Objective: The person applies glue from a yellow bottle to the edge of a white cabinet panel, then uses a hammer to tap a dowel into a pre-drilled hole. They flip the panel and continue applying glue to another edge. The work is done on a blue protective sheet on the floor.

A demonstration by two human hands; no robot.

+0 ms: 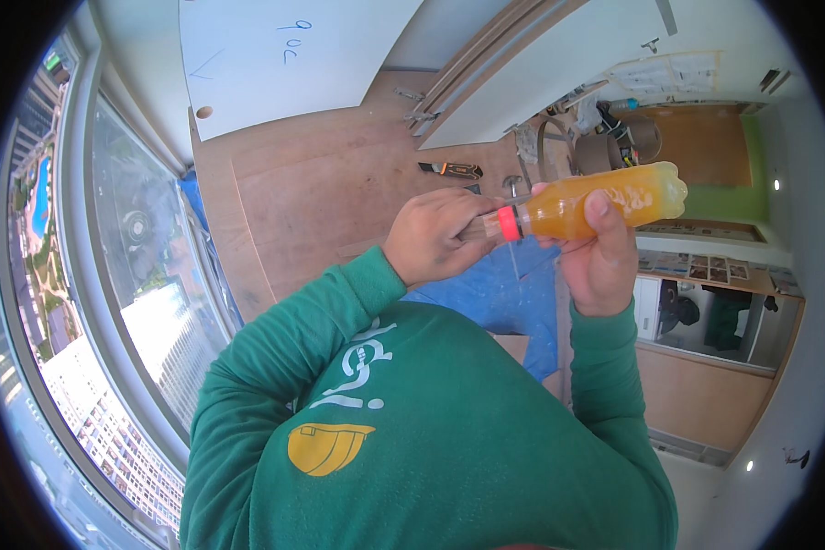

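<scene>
A clear plastic bottle of yellow-orange liquid lies nearly level in front of my chest, its base to the right and its red cap to the left. My right hand is closed round the bottle's body, with the thumb on the near side. At the cap end, my left hand is closed, its fingers pinching a pale brownish piece right by the cap. Whether that piece belongs to the bottle is hard to tell. An orange and black utility knife lies on the wooden board just beyond my left hand.
Beyond my hands spreads a brown wooden board, with a white panel on it. White panels with hinges stand at the far side. Brown rolls sit farther right. Blue sheeting lies below; a window runs along the left.
</scene>
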